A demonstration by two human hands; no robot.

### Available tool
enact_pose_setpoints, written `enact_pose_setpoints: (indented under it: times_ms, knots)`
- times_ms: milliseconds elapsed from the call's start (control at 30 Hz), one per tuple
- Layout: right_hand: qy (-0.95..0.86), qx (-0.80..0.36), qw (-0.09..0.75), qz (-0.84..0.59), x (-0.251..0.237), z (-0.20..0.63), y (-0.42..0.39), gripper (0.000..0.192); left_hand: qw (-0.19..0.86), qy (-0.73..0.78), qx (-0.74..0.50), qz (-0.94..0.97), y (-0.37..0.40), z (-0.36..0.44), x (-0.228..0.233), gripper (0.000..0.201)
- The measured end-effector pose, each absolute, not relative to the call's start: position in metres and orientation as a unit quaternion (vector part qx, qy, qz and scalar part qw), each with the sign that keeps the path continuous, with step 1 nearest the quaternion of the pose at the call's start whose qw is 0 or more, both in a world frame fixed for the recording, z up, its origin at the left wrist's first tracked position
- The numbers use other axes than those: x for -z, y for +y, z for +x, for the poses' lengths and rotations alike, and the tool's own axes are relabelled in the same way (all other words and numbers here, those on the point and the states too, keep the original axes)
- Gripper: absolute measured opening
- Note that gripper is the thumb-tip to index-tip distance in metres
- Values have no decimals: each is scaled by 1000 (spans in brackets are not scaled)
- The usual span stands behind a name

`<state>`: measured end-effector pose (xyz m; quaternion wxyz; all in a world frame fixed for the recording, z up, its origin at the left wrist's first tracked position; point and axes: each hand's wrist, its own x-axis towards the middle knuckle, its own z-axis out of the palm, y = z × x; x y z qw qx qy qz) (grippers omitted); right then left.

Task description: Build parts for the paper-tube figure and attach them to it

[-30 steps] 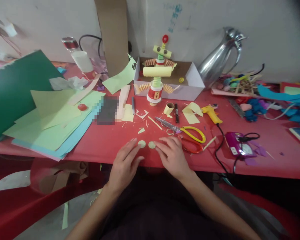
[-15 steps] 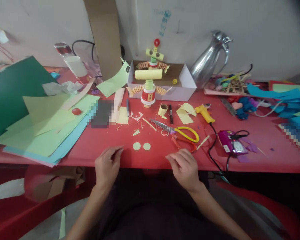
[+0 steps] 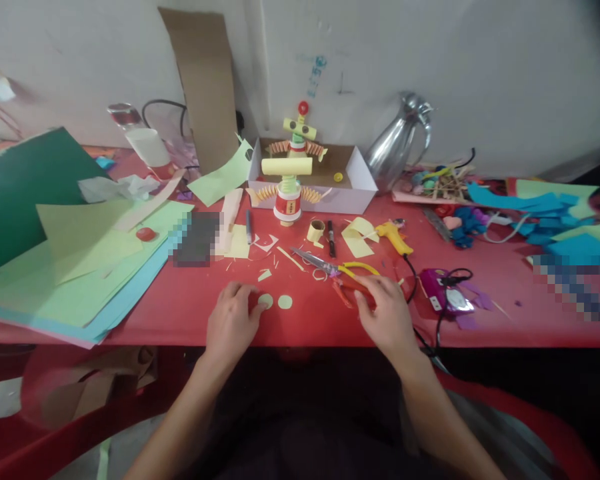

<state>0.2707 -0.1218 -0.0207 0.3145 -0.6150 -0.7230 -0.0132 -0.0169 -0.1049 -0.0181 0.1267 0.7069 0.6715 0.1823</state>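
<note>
My left hand (image 3: 233,321) hovers low over the table's front, thumb and fingers apart. Its thumb tip overlaps the edge of one small pale green paper disc (image 3: 267,302); whether it touches, I cannot tell. A second paper disc (image 3: 285,303) lies just to the right. My right hand (image 3: 387,313) is over the handles of the scissors (image 3: 317,260), fingers spread and partly covering the yellow and red loops. No grip on them shows. Behind stands a paper-cup figure (image 3: 289,203) with pleated arms and a rolled yellow tube as its head.
A second figure (image 3: 299,137) stands in a white box (image 3: 325,198). Around lie a marker (image 3: 331,239), a short paper roll (image 3: 316,231), a yellow glue gun (image 3: 396,239) with its cord, and a purple device (image 3: 443,293). Coloured sheets (image 3: 80,267) fill the left; a steel jug (image 3: 397,143) stands behind.
My left hand has moved right to the edge of the left disc, its fingers opening. My right hand has shifted forward and right over the scissors' handles. The view has tilted and turned slightly.
</note>
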Motion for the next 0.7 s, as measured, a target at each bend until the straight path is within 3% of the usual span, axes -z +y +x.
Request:
enact_pose_setpoints:
  times_ms: [100,200,433,700]
  knots:
    - [-736,-24,243,-632,25,289,-109,45,133,670,-168,711,-102,-17,16,14]
    - [-767,-59,243,-591,34,291,-101,57,139,654,-171,724,-99,-19,14,4]
    - [-774,-41,250,-581,49,282,-85,67,188,657,-232,692,-93,-20,14,13]
    - [-763,-71,252,-591,33,276,-85,68,554,556,-502,364,-89,-30,0,33]
